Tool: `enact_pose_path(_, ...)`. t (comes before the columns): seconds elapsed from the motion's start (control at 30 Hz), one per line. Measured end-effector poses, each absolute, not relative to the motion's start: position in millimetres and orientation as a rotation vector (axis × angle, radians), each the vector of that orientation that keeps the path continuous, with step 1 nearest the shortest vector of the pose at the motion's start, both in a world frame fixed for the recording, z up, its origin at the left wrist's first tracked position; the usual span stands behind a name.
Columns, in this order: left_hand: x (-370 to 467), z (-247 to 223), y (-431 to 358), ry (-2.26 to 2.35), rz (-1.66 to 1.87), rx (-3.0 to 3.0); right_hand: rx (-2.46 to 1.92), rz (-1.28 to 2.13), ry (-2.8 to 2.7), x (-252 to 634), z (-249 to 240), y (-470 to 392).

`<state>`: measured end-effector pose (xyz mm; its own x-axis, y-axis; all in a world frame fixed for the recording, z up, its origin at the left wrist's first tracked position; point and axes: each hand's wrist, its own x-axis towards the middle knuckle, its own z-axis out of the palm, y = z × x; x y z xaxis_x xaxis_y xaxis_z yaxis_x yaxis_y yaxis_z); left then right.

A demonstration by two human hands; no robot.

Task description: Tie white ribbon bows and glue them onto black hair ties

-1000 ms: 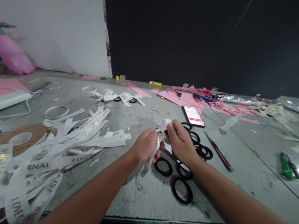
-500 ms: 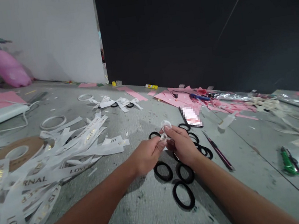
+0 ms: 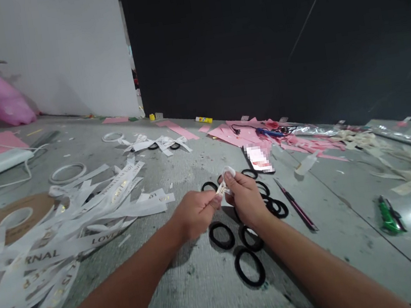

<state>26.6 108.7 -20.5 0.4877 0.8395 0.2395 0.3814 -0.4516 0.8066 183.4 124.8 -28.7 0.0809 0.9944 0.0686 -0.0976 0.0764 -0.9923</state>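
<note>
Above the middle of the table, my left hand (image 3: 197, 212) pinches one end of a white printed ribbon (image 3: 223, 187). My right hand (image 3: 247, 196) is closed on the other part of the same ribbon, with a rounded white piece showing above its thumb; I cannot tell whether that is a ribbon loop or a separate ring. Several black rings lie under and around my hands, among them one black ring (image 3: 222, 237) below my left hand and another black ring (image 3: 249, 268) closest to the table edge. My right hand partly covers some of them.
Loose printed ribbons (image 3: 69, 247) and a brown spool (image 3: 36, 203) lie at left. Ribbon-tied rings (image 3: 154, 143) lie farther back. To the right are a dark pink pen-like tool (image 3: 296, 205), a phone-like slab (image 3: 259, 159), pink scraps (image 3: 233, 133) and a green tool (image 3: 390, 214).
My left hand has drawn slightly away from my right, so more printed ribbon shows between them. The whole view has shifted a little.
</note>
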Motion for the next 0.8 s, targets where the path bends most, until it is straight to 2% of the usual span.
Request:
enact_pose_path(0.33,22.8,-15.4,108.9,0.847,0.830,2.233,-1.135,0.853,-1.487,189.8,-27.4,122.9)
enact_pose_path(0.5,21.7,-10.4,105.4,0.881,0.715,2.435,-1.142,0.704,-1.560,187.9,-20.1,121.1)
enact_pose_path(0.6,21.2,-9.8,105.4,1.028,0.673,2.394,-1.097,0.723,-1.583,188.1,-16.1,119.6)
enact_pose_path(0.8,25.2,-16.1,108.8,1.090,0.908,1.900,-1.023,0.936,-1.626,189.2,-18.1,118.2)
